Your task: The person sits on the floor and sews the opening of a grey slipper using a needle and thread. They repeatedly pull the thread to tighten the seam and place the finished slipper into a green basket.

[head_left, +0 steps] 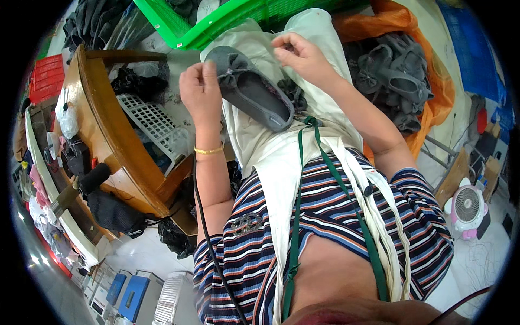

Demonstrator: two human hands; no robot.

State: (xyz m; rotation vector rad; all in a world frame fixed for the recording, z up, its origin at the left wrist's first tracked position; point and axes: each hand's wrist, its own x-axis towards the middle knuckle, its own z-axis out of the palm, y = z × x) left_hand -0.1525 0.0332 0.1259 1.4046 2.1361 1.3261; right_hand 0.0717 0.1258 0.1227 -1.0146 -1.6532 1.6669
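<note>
A dark grey flat shoe [265,100] with a fabric bow [234,69] near its toe lies on my apron-covered lap, its opening facing up. At the shoe's left edge, close to the bow, is my left hand [201,89]. Its fingers are closed, and what they pinch, if anything, is hidden. My right hand [304,58] is raised to the right of the toe, apart from the shoe. Thumb and fingers there are curled together around something too small to make out. Another dark grey bow-like piece [293,93] rests on the lap beside the shoe.
An orange bag [441,89] full of grey shoes [398,81] stands at my right. A green plastic crate [238,24] is ahead. To my left are a curved wooden table [103,130] and a white plastic basket [151,122]. A small fan [467,207] sits at far right.
</note>
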